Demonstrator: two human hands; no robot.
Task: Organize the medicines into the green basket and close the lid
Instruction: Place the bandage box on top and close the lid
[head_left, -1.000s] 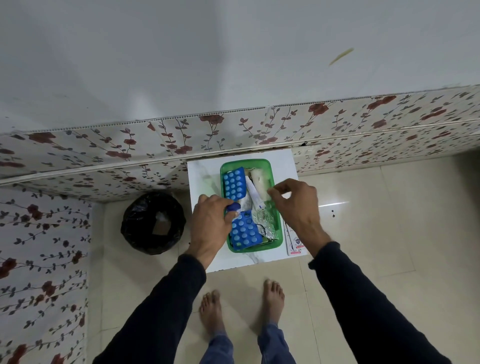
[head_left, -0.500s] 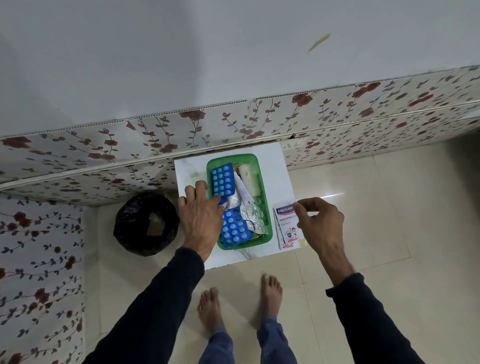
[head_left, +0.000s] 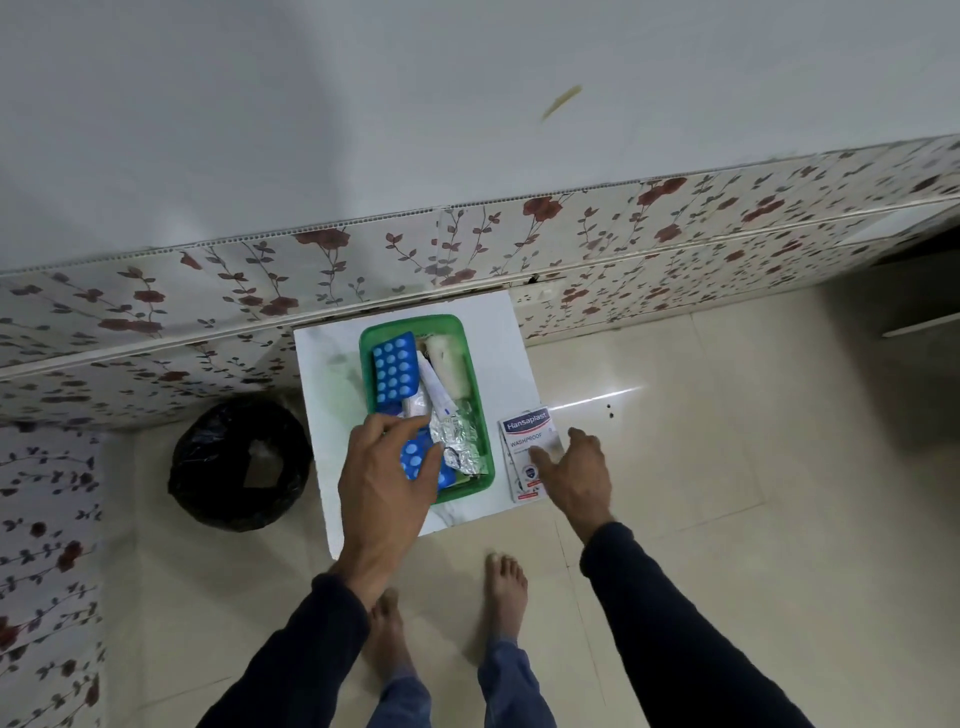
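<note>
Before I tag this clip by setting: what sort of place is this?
Probably a room in a home. Glossy floor tiles, floral wall panels, a bag-lined bin and bare feet beside a small white table suggest it.

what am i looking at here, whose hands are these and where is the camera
The camera sits on a person's head and looks down, so you see their own arms and bare feet. No robot is involved. On a small white table stands a green basket holding blue blister packs, a foil strip and a white roll. The left hand hovers over the basket's near end; whether it grips anything is unclear. The right hand touches a Hansaplast box lying beside the basket. No lid is visible. A black bin stands on the floor.
</note>
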